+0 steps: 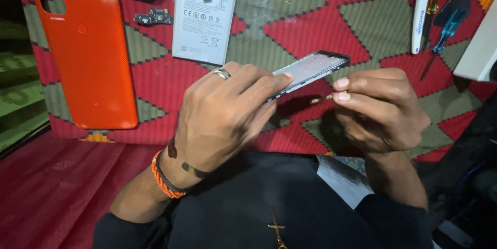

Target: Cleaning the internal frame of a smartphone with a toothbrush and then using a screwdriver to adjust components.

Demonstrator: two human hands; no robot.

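Above the patterned cloth [310, 16], the left hand [222, 114] grips a tilted phone frame [310, 68] — its lower end hidden — while the right hand [378, 109] pinches a tiny part [321, 99], too small to identify.

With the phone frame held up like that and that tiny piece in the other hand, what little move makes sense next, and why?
Probably bring the small metal part in the right hand a touch closer to the edge of the phone frame. The left hand holds the frame tilted above the patterned cloth, and the part sits just below its lower edge, not yet touching.
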